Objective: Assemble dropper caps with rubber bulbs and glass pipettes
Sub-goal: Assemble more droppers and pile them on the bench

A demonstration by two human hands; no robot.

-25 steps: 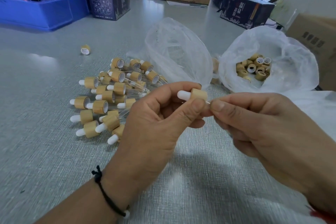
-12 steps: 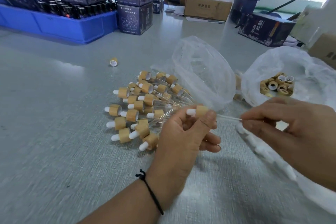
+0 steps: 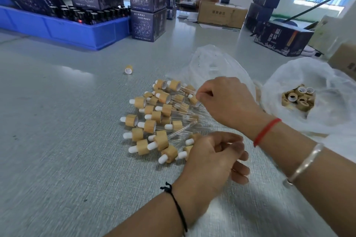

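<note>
A pile of assembled droppers (image 3: 154, 119), each with a bamboo cap, a white rubber bulb and a glass pipette, lies on the grey table (image 3: 57, 140). My right hand (image 3: 225, 102) hovers over the pile's far right side with curled fingers, pinching one assembled dropper (image 3: 193, 99) whose cap pokes out to the left of the fingers. My left hand (image 3: 212, 158) rests at the pile's near right edge, fingers loosely curled, holding nothing. Loose bamboo caps (image 3: 297, 99) fill a white plastic bag (image 3: 289, 71) at the right.
A clear plastic bag (image 3: 212, 61) lies behind the pile. A single cap (image 3: 128, 69) sits apart on the table. At the back left stand a blue crate (image 3: 67, 29) of dark bottles and dark boxes (image 3: 148, 23). Behind a cardboard box (image 3: 221, 15) sits a person.
My left hand let go of the cap and dropped to the pile's near edge. My right hand carried the assembled dropper left and forward over the pile. The camera tilted up.
</note>
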